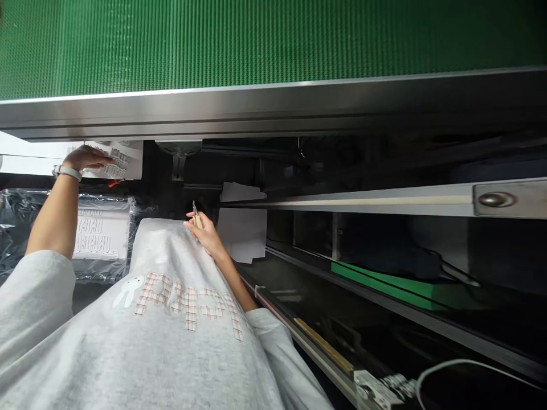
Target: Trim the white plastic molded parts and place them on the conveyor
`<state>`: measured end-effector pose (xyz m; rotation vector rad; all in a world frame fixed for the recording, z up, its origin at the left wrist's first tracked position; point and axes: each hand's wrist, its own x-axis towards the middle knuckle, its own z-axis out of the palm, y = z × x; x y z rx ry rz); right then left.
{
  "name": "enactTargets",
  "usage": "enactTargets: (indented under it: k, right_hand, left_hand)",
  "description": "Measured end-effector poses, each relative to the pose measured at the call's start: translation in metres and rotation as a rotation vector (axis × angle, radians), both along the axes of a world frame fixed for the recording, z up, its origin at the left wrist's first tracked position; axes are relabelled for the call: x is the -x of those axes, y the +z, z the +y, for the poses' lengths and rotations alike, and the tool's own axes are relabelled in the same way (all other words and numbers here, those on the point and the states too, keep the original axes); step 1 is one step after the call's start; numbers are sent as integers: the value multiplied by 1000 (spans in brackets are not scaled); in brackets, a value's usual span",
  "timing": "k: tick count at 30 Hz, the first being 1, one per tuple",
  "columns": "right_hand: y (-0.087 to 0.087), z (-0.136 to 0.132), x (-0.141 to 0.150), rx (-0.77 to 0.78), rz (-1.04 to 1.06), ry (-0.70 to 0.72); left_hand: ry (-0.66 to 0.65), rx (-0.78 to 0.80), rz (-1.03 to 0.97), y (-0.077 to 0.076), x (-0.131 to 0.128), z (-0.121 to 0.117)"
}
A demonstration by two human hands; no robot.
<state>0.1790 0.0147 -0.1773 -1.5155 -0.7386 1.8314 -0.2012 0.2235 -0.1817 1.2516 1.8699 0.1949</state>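
At the upper left, my left hand point(90, 158), with a white band on its wrist, reaches over a white sheet point(135, 165). Its fingers are stretched out beside rows of small greyish wavy pieces point(119, 162); whether they touch them I cannot tell. My right hand point(207, 234) is closed around a small tan-handled tool with a thin metal tip point(196, 218), held pointing up just past the hem of the grey shirt. The tool's exact kind is not clear.
A green ribbed conveyor belt point(239, 42) with a metal edge point(239, 105) spans the top. Below my left forearm, a plastic-lined tray point(130, 267) holds a sheet with more wavy pieces point(96, 228). White papers point(243, 233) lie right of my right hand, near a long metal rail point(384, 200).
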Motion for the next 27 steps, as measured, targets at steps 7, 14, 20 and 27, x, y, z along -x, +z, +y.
enactTargets:
  k: [7,14,20,27]
  right_hand:
    - [-1,2,4,4,-16,50]
    - [-2,3,4,18,-45,113]
    - [-1,7,8,28,-58,150]
    - [-2,8,10,39,-82,148]
  left_hand:
    - [92,176,21,1,5,0]
    - [88,189,116,-25,13,-5]
    - [1,127,264,-40,8,-10]
    - [-29,40,318,-40,0,-25]
